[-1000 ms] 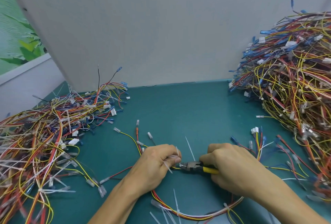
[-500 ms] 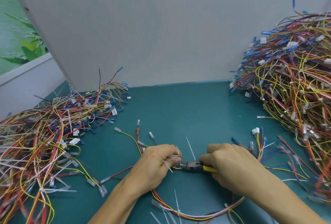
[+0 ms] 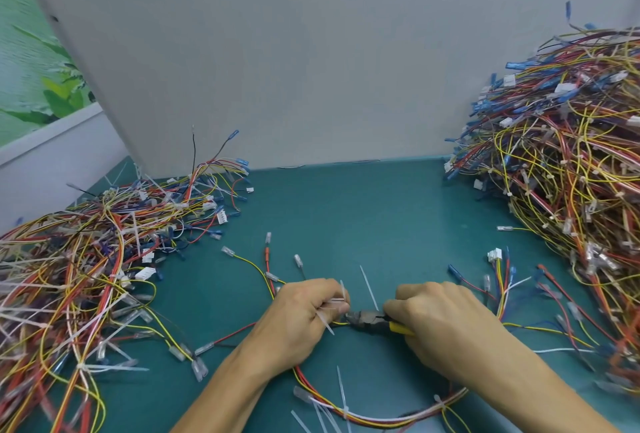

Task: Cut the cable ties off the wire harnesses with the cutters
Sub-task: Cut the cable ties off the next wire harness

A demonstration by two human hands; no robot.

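Fingers of the left hand (image 3: 298,325) pinch a stiff cable tie (image 3: 323,321) on the limp, light wire harness (image 3: 381,420) near the front edge of the bench (image 3: 346,218), likely best gripped close beside the cutters (image 3: 367,320) which the right hand (image 3: 440,325) clenches.

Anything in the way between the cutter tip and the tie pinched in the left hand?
Nothing visible. The cutters, gripped by the right hand, have their tip right against the fingertips of the left hand, where the white cable tie sits. Whether the blades are round it is too small to tell.
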